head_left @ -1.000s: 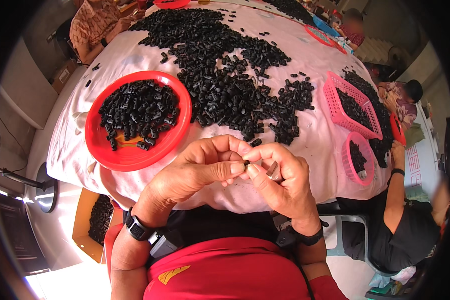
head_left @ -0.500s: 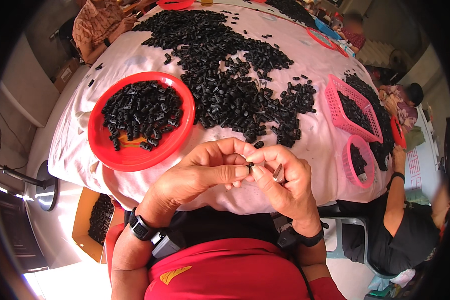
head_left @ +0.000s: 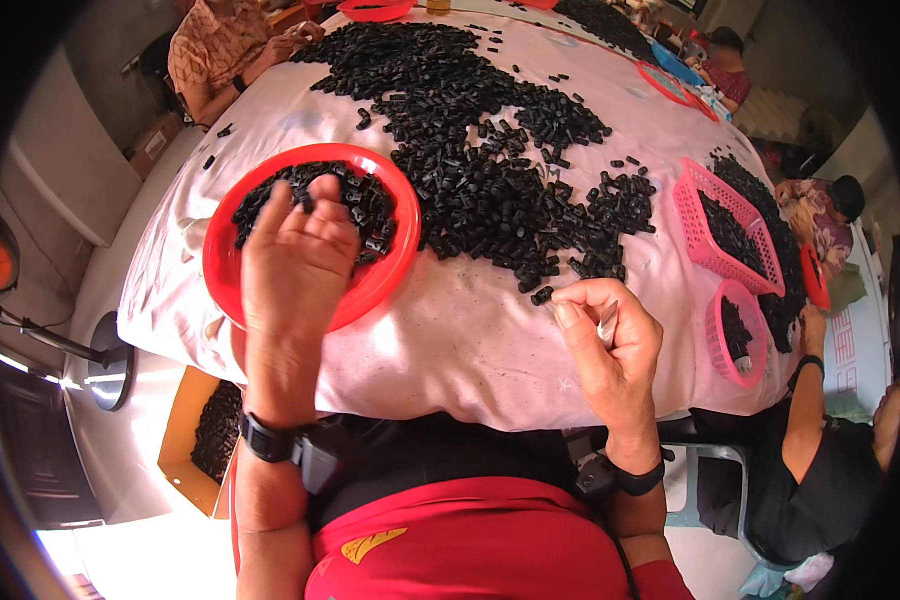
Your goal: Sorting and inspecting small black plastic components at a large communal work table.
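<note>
Covering the desk (head_left: 470,350): a pale pink cloth, with a broad heap of small black pieces (head_left: 490,170) spread from the far edge toward the middle.

Left hand (head_left: 295,265): raised over the red round bowl (head_left: 232,285) near the desk's left edge, back of the hand upward, fingers loosely spread with their tips above the black pieces in the bowl; whether anything lies under the palm cannot be told.

Right hand (head_left: 605,335): near the desk's near edge, fingers curled together, thumb and forefinger pressed on a slim grey metal tool (head_left: 607,322), fingertips just beside a single black piece (head_left: 541,296) at the heap's near fringe.

Pink mesh basket (head_left: 692,225): toward the right edge, holding black pieces. Small round pink basket (head_left: 718,340): nearer the right corner, likewise filled.

Both wrists carry dark bands. Another person (head_left: 820,470) sits beyond the right edge; a further person (head_left: 220,50) at the far left corner. A cardboard box (head_left: 185,445) with black pieces stands on the floor below the left edge.
</note>
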### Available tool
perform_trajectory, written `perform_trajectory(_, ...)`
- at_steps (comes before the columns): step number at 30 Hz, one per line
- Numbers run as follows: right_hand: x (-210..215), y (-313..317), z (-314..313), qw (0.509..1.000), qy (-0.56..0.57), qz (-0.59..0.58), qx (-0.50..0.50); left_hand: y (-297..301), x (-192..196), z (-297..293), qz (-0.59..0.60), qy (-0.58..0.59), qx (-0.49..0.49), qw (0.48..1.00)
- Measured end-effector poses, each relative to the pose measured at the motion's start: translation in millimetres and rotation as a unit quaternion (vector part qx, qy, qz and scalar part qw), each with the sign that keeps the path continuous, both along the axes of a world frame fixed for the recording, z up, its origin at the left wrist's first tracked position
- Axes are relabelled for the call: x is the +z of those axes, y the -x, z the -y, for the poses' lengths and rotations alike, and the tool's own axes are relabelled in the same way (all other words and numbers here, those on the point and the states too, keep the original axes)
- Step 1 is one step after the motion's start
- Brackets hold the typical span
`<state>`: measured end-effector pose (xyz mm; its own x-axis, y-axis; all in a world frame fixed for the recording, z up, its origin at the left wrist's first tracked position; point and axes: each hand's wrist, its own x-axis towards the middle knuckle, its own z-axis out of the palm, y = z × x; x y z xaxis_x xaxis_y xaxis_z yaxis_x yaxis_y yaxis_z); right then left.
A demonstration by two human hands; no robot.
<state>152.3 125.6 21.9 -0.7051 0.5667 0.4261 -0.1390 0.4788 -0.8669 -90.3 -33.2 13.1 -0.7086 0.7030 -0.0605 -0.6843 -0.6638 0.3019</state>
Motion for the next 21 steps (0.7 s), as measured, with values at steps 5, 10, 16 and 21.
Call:
perform_trajectory(5,-1,3,0,1.0,0.004,0.005,-0.006,8,7,6,0.113,0.034,0.061,0.991)
perform_trajectory(10,-19,8,-16,0.972,-0.166,0.148,-0.077,-20,-8,-21,-0.052,0.088,-0.097,0.99)
perform_trajectory(16,-33,12,-29,0.915,-0.283,0.265,-0.109,-43,-9,-25,-0.103,0.154,-0.189,0.964)
perform_trajectory(21,-34,12,-31,0.907,-0.301,0.271,-0.118,-49,-12,-26,-0.148,0.179,-0.213,0.949)
